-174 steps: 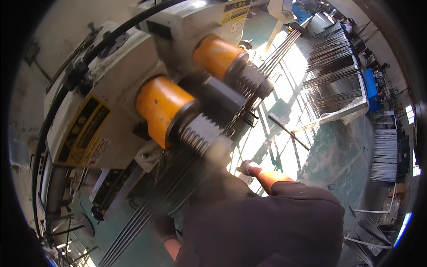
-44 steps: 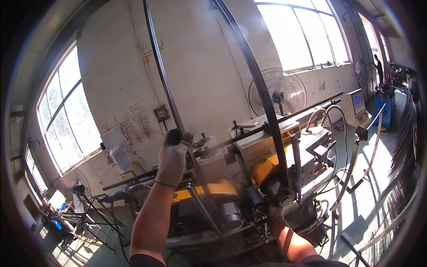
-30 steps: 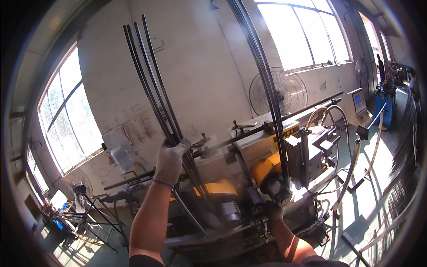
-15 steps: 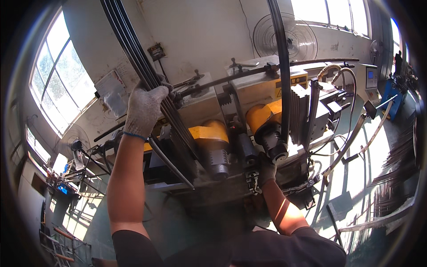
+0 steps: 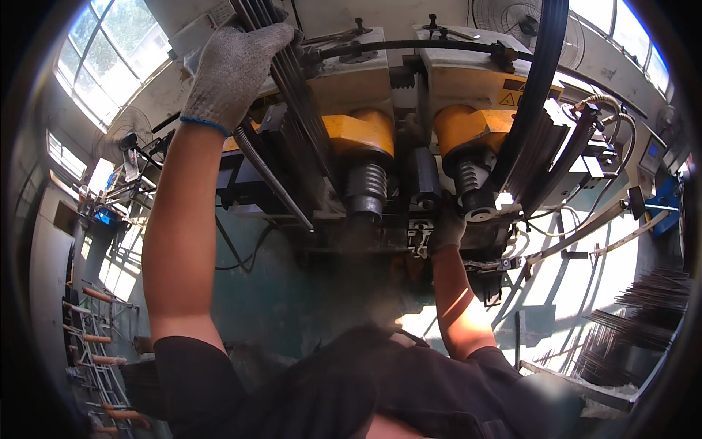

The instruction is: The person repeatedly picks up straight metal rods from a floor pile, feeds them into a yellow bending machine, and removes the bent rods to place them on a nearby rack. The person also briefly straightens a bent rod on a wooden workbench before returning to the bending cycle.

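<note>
My left hand (image 5: 238,73), in a pale knitted glove with a blue cuff, is closed around several long dark metal bars (image 5: 300,106) that stand steeply at the machine's left part. Beside its wrist, a thin ribbed metal rod (image 5: 274,179) slants down to the right. My right hand (image 5: 447,225), in a darker-looking glove, reaches in under the right threaded spindle (image 5: 472,183), next to a small metal clamp (image 5: 420,238). Its fingers are hidden in shadow. A second threaded spindle (image 5: 365,189) sits between my hands, below a yellow housing (image 5: 358,132).
Another upright dark bar (image 5: 537,88) rises at the machine's right side, near hoses (image 5: 610,110). A long dark rod (image 5: 424,45) crosses the machine top. Stacked thin rods (image 5: 636,322) lie at far right; a rack with orange-brown rollers (image 5: 99,339) stands at lower left.
My view has tilted down, so the machine sits higher in the picture. My left hand stays on the bars, and my right hand stays by the clamp.
</note>
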Action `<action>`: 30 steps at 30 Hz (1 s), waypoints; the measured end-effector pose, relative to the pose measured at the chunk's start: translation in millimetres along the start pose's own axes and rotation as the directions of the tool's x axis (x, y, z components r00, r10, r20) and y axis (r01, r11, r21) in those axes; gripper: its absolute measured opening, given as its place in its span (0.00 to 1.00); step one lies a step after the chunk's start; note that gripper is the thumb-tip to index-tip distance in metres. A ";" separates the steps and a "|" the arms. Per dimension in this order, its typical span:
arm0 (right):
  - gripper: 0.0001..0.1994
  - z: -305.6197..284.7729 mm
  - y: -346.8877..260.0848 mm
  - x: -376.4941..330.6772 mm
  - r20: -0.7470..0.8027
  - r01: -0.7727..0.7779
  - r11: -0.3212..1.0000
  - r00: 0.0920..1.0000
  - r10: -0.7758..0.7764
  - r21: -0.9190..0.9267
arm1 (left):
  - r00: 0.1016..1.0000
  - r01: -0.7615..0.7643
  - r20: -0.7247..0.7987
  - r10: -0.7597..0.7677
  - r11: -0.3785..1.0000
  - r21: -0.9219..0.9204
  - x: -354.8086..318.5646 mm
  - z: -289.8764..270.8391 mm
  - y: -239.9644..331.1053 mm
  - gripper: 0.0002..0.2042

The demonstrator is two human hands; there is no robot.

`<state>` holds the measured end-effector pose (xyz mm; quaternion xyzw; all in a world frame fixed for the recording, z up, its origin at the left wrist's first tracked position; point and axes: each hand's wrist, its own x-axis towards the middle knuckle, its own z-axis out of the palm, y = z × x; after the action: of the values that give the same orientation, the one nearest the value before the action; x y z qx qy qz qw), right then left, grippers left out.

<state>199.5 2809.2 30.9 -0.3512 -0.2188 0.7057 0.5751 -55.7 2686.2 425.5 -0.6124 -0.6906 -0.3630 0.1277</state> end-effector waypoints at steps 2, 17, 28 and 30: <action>0.14 3.4 0.5 -1.0 0.021 -0.002 1.000 1.000 0.002 0.016 | 0.998 -0.062 -0.027 0.063 0.997 0.034 0.2 0.7 -5.2 0.16; 0.26 -89.9 13.1 -118.5 0.408 0.545 0.668 0.834 -0.372 -0.506 | 0.962 0.060 -0.250 -0.107 0.980 -0.188 -205.7 -109.2 40.9 0.09; 0.17 -17.7 90.7 -398.8 0.458 0.095 0.899 0.880 0.125 -0.428 | 0.197 0.155 -0.678 -0.709 0.705 -0.692 -668.3 -270.6 151.2 0.10; 0.15 1.8 108.9 -445.7 0.572 0.089 0.863 0.782 0.248 -0.497 | 0.004 0.190 -0.719 -0.695 0.706 -0.682 -732.6 -275.9 185.8 0.13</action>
<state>167.4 2352.7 63.2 -0.2458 -0.5533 0.7246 0.3292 203.9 1950.4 228.9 0.0105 -0.5152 -0.8109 0.2772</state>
